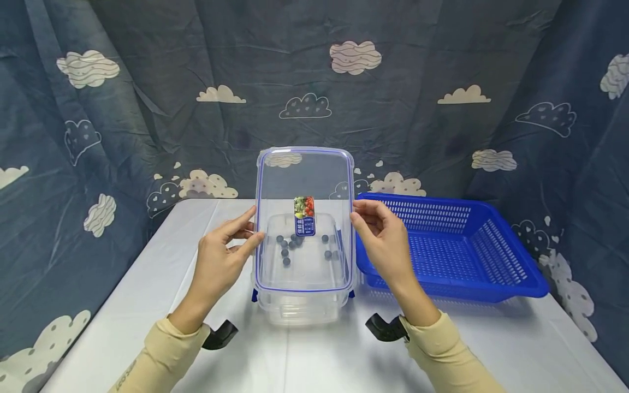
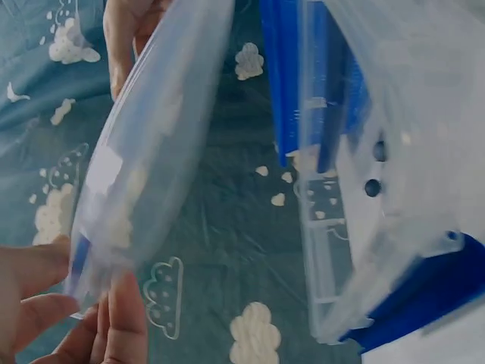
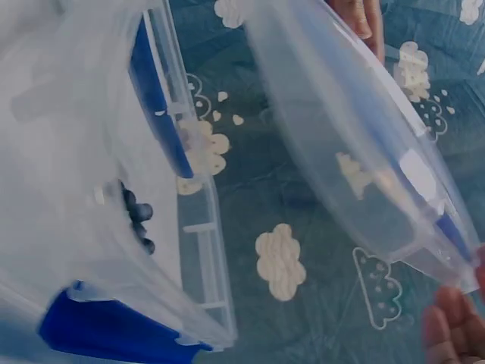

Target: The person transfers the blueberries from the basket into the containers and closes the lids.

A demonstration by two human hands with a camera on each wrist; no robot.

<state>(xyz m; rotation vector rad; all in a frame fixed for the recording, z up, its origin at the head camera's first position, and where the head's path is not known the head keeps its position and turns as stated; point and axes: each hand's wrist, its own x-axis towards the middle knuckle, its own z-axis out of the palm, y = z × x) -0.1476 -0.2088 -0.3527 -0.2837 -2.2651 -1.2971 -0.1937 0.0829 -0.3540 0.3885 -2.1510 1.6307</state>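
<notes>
A clear plastic lid (image 1: 314,180) with a blue seal round its edge and a printed label (image 1: 304,216) is held up, tilted, above a clear food container (image 1: 303,314). My left hand (image 1: 221,259) pinches the lid's left edge between thumb and fingers. On the opposite edge, my right hand (image 1: 388,243) grips it the same way. Several blueberries (image 2: 372,187) lie on the container's bottom, seen through the lid in the head view. Both wrist views show a gap between lid and container. Blue side clips (image 3: 121,326) hang folded outward from the container.
A blue perforated plastic basket (image 1: 442,285) stands right beside the container. Both rest on a table with a white cover (image 1: 211,360). Behind and at the sides hangs a dark curtain (image 1: 275,60) with cloud prints.
</notes>
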